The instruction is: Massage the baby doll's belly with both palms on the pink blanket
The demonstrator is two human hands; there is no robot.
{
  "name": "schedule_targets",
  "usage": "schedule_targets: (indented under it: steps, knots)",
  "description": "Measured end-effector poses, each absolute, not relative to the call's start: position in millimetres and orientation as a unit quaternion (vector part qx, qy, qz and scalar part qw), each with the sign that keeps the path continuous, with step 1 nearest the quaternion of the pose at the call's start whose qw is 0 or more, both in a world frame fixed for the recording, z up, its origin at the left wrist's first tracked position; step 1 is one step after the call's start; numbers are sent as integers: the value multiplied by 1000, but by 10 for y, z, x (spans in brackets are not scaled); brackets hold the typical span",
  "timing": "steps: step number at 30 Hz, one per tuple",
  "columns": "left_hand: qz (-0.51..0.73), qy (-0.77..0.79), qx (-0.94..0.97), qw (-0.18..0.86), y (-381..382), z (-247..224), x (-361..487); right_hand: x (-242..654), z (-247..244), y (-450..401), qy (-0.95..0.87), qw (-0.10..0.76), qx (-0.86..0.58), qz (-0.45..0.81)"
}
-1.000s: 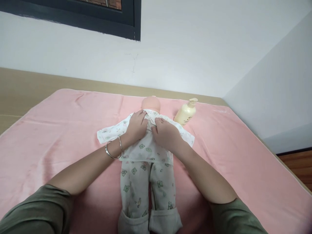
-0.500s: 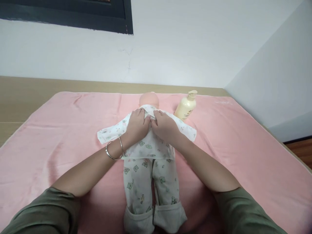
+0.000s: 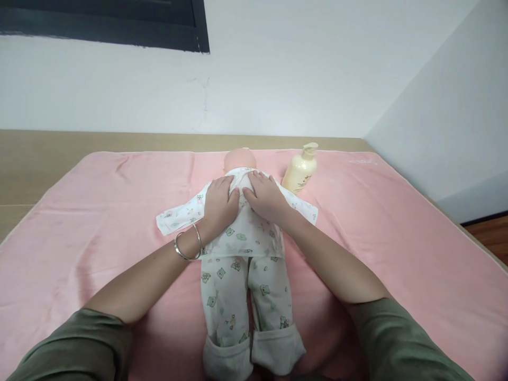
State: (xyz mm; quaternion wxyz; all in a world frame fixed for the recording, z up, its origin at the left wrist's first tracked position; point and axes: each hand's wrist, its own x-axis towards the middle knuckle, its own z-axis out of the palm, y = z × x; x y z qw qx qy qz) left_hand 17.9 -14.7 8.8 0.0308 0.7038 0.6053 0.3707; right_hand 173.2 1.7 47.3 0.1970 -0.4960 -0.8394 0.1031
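Note:
A baby doll [image 3: 239, 160] lies stretched out on a pink sheet, its head at the far end and its legs toward me. It wears a white printed top [image 3: 246, 233] and matching trousers [image 3: 227, 296] with turned-up cuffs. My left hand [image 3: 220, 202] rests on the upper left of the top, fingers laid on the cloth and thumb apart. On the upper right, my right hand [image 3: 266, 198] lies with its fingers spread over the fabric. The thumbs point toward each other across a small gap. Neither hand grasps anything. The doll's hands are hidden by the sleeves.
A cream pump bottle [image 3: 300, 170] stands beyond the doll's right-hand sleeve. The pink sheet [image 3: 397, 248] covers a wooden surface [image 3: 35, 159] that meets a white wall [image 3: 278, 69]. A dark frame [image 3: 159, 32] is set in the wall at upper left.
My hands have spread flatter over the top's upper part. The thumbs, which were close together near the middle, are now farther apart. The camera view has shifted slightly.

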Motion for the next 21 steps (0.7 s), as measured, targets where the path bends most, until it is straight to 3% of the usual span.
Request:
schedule_targets:
  steps: [5, 10, 15, 21]
  knots:
    - [343, 602, 721, 12, -181, 93, 186, 1646, 457, -172, -829, 292, -474, 41]
    - [384, 585, 715, 10, -189, 80, 198, 1611, 329, -165, -835, 281, -468, 69]
    - [383, 584, 715, 25, -190, 91, 196, 1655, 444, -180, -818, 331, -471, 11]
    - [398, 580, 710, 19, -205, 82, 196, 1650, 344, -80, -843, 264, -462, 78]
